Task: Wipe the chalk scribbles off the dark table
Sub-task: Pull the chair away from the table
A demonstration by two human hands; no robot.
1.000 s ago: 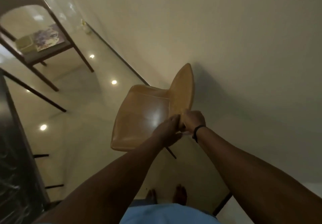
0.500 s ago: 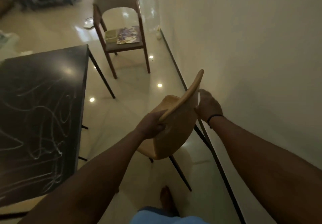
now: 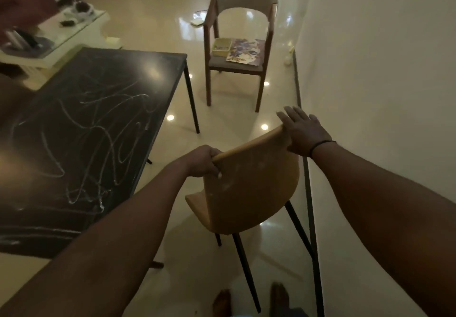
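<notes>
With both hands on the tan chair backrest, left hand fingers curled around its top edge and right hand fingers spread flat, the chalk scribbles on the dark tabletop lie at 10 o'clock, nearer the left hand.

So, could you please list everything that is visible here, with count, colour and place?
dark table: one, black, left
chalk scribbles: many, white, on the table
tan chair: one, centre, held by its backrest
armchair: one, brown with beige back, far centre
tray: one, yellowish, on the armchair seat
printed sheet: one, multicoloured, beside the tray
side table: one, white, far left
left hand: gripping the backrest
right hand: resting on the backrest top
</notes>
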